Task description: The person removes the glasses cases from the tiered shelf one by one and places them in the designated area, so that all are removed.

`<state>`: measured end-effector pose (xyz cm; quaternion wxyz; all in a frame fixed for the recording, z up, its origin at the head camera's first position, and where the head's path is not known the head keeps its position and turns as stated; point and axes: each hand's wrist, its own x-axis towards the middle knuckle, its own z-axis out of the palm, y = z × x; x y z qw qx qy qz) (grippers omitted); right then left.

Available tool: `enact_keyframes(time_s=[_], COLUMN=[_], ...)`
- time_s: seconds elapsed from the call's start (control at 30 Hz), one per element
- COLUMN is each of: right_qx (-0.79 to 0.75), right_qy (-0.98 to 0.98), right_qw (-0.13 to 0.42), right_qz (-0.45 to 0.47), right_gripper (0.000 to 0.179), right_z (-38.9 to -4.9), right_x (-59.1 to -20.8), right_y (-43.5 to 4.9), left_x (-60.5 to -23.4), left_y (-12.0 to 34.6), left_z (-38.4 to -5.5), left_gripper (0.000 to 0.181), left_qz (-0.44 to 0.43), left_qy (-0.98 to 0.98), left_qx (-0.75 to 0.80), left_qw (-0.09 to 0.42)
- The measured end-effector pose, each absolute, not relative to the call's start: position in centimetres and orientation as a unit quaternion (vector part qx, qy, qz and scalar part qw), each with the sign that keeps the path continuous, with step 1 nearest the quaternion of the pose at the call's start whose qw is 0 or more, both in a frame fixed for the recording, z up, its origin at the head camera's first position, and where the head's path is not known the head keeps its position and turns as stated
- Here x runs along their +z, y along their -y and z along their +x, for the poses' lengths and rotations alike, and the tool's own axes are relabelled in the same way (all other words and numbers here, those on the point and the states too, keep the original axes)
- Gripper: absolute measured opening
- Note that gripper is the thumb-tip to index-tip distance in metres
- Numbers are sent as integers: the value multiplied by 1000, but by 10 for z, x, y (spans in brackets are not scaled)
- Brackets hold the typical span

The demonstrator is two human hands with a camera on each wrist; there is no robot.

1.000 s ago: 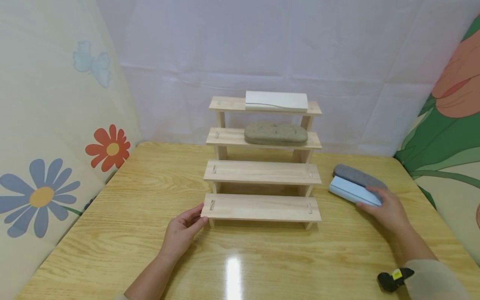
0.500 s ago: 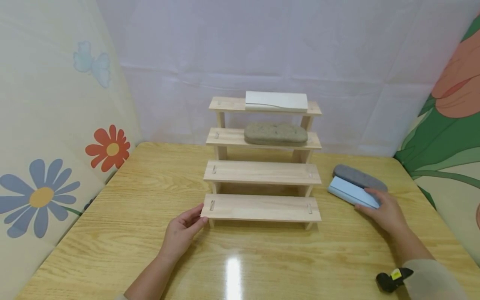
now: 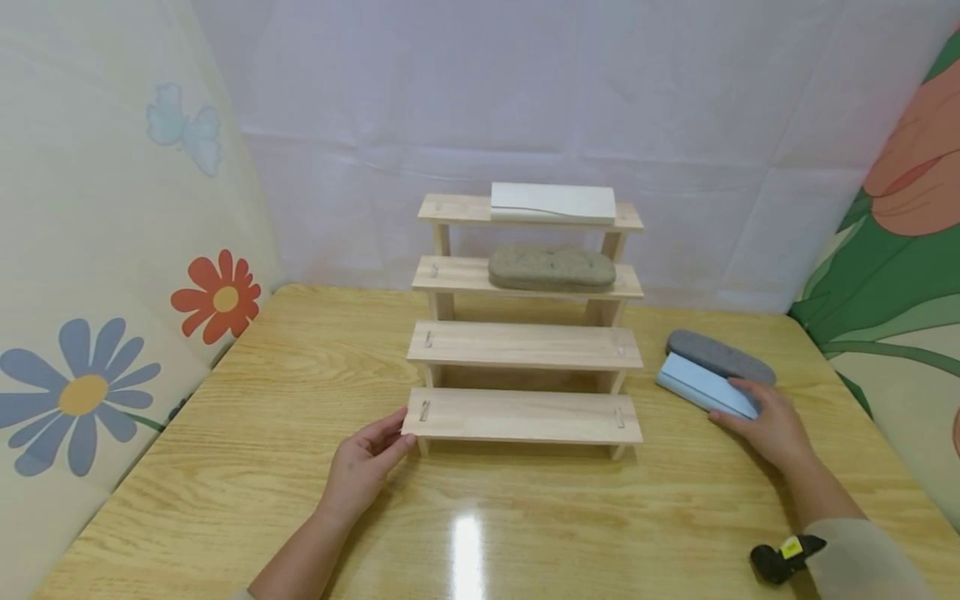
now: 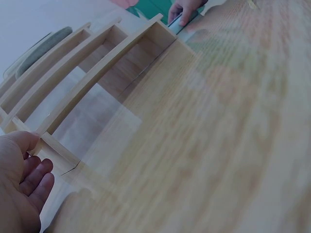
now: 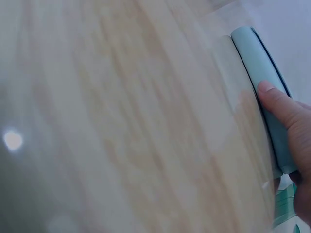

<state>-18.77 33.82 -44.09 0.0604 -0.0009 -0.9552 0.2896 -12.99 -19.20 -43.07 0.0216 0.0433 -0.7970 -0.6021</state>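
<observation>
My left hand (image 3: 360, 467) pinches the near left corner of the flat-boarded, pale wooden rack (image 3: 525, 414); to its right on the glossy, wood-grained tabletop (image 3: 585, 517), my right hand (image 3: 772, 425) grips the near end of a smooth, oblong blue case (image 3: 697, 383) beside a rounded, felt-like grey case (image 3: 716, 352).

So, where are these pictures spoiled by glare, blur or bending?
Head view: a bright glare streak lies on the table in front of the shelf; left wrist view: dim, the shelf's boards look bowed though straight from the head; right wrist view: the wood grain is smeared, a white light spot shows at left, and the blue case looks crisper.
</observation>
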Motion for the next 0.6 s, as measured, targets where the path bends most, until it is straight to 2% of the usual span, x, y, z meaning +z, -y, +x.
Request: enact_keyframes(time_s=[0.3,0.6], right_qx=[296,292], right_qy=[954,954], right_qw=[37,41], right_qz=[-13,-56], right_gripper=[82,85], right_z=[-185,-173], right_x=[-439,-440], right_y=[-340,-349], left_x=[-432,-430], left_y=[191,192], left_z=[-130,-130], left_gripper=[43,43], left_qz=[41,43], left_qy=[798,796], left_qx=[-601,-603], left_qw=[27,22])
